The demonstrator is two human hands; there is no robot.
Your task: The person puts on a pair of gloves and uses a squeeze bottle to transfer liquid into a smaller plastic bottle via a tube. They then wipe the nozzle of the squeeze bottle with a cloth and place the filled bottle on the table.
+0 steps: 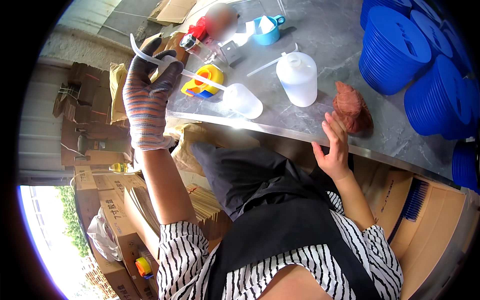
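Note:
My left hand (147,95) wears a striped knit glove with dark fingertips and is raised, closed on the thin white tube (150,59) of a translucent squeeze bottle (242,100). The bottle tilts over the grey marble-look table (325,55) near its front edge. My right hand (334,145) is bare, with its fingers apart, hovering at the table's front edge just below a crumpled reddish-brown glove or cloth (351,107). It holds nothing. A second translucent bottle (298,78) with a bent tube stands upright between the hands.
Stacks of blue round lids (400,45) fill the table's right side. A yellow tape dispenser (204,81), a teal cup (267,30) and small items lie at the back. Cardboard boxes (112,210) stand on the left, and an open box (425,220) is under the table on the right.

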